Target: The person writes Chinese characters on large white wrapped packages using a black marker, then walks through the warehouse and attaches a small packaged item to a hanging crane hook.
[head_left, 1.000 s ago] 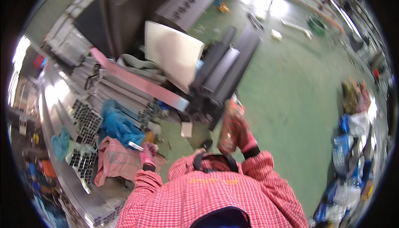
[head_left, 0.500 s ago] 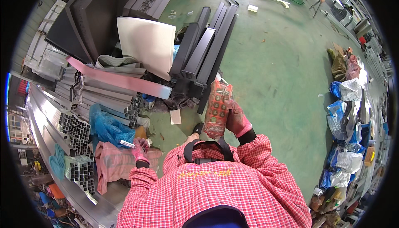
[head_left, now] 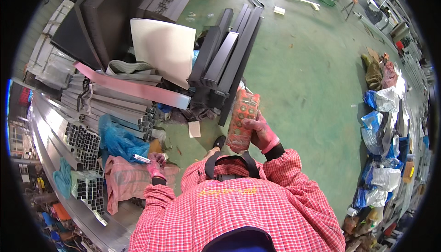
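My right hand [head_left: 263, 133], in a pink work glove, grips a long red pack [head_left: 240, 130] in clear plastic film. Rows of round pieces show through the film. The thumb lies across the pack's front and the other fingers are behind it, mostly hidden. At the lower left, my gloved left hand [head_left: 157, 165] is closed around a slim white stick-like tool [head_left: 142, 158], whose exact kind I cannot make out. A pink cloth-covered bundle [head_left: 124, 178] lies under and beside that hand, with blue bubble wrap [head_left: 120, 138] just beyond it.
Dark metal profiles [head_left: 225, 56] lie ahead on the green floor [head_left: 303, 82]. Stacked silver square tubes [head_left: 82, 141] fill the left side, below a pink-filmed strip [head_left: 133, 88]. A white panel [head_left: 163, 49] leans behind. Wrapped bundles [head_left: 383, 137] line the right.
My right thumb has come over the front of the red pack, and the pack has turned and shifted slightly right. My left hand stays nearly where it was with the white tool.
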`<state>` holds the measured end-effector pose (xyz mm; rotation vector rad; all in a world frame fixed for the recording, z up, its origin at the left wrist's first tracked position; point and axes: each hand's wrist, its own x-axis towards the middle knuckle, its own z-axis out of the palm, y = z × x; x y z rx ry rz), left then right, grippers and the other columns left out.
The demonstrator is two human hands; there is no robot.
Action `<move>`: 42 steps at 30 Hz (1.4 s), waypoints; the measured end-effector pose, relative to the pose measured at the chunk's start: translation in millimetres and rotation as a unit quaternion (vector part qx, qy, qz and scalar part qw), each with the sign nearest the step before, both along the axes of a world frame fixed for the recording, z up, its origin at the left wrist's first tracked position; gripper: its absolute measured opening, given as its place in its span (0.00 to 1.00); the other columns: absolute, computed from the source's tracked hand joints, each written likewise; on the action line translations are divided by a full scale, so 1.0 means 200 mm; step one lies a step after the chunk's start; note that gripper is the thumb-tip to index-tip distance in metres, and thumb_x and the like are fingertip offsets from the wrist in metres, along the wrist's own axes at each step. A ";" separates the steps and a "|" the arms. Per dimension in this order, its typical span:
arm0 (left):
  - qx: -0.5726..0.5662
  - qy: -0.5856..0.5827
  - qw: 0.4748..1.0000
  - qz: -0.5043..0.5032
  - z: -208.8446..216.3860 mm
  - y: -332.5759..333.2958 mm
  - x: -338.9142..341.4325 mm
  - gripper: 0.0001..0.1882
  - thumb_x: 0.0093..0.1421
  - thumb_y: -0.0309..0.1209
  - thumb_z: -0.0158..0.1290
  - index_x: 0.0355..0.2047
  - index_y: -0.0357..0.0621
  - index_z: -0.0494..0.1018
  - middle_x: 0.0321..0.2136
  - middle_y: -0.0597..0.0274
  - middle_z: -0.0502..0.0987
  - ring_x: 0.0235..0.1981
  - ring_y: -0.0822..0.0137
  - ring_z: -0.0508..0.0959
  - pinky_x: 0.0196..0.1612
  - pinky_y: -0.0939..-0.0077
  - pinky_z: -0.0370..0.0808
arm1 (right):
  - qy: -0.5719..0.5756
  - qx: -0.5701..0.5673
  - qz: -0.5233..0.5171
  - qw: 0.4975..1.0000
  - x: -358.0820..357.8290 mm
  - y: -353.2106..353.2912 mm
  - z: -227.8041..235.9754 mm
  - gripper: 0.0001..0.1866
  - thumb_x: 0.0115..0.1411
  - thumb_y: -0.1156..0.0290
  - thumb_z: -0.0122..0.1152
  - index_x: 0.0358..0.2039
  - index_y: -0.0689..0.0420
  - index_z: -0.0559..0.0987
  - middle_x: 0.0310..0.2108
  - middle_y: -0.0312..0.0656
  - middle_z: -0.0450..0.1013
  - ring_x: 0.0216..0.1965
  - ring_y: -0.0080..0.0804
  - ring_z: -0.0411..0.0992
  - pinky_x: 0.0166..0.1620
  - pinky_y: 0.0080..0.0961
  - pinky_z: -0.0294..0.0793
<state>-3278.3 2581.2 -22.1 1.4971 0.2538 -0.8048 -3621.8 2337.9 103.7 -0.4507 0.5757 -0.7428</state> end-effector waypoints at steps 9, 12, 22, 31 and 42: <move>0.043 -0.047 0.997 0.045 -0.09 0.05 0.03 0.17 0.63 0.45 0.42 0.24 0.47 0.66 0.15 0.66 0.70 0.09 0.75 0.65 0.11 0.83 0.58 | 0.044 -0.059 -0.014 0.997 0.09 0.08 -0.01 0.37 0.41 0.79 0.61 0.54 0.52 0.61 0.44 0.36 0.65 0.45 0.32 0.66 0.46 0.32 0.70; -0.060 -0.011 0.998 0.001 -0.23 0.03 0.10 0.16 0.63 0.45 0.43 0.24 0.49 0.65 0.14 0.67 0.67 0.10 0.75 0.65 0.11 0.84 0.58 | 0.030 -0.037 -0.014 0.999 0.07 0.08 0.00 0.37 0.42 0.81 0.59 0.55 0.52 0.59 0.41 0.38 0.66 0.41 0.35 0.68 0.41 0.36 0.73; -0.070 -0.019 0.997 0.029 -0.11 0.01 0.02 0.15 0.62 0.37 0.45 0.19 0.51 0.62 0.12 0.73 0.60 0.09 0.77 0.59 0.10 0.83 0.53 | 0.065 -0.059 -0.004 0.996 0.06 0.05 -0.08 0.34 0.44 0.82 0.52 0.55 0.55 0.58 0.41 0.42 0.68 0.38 0.41 0.70 0.41 0.42 0.75; -0.036 -0.029 0.999 0.018 -0.19 0.02 0.03 0.14 0.62 0.40 0.44 0.21 0.50 0.64 0.12 0.70 0.64 0.08 0.76 0.61 0.10 0.83 0.56 | 0.039 -0.014 -0.015 0.999 0.03 0.08 -0.05 0.34 0.43 0.85 0.56 0.52 0.54 0.60 0.38 0.41 0.67 0.37 0.39 0.70 0.39 0.42 0.75; -0.018 -0.007 1.000 0.000 -0.13 -0.04 0.00 0.11 0.62 0.39 0.43 0.26 0.48 0.64 0.13 0.70 0.64 0.10 0.75 0.62 0.11 0.82 0.59 | 0.036 0.000 -0.023 0.999 -0.04 0.07 -0.12 0.34 0.43 0.87 0.56 0.52 0.55 0.60 0.38 0.41 0.68 0.36 0.39 0.71 0.39 0.41 0.76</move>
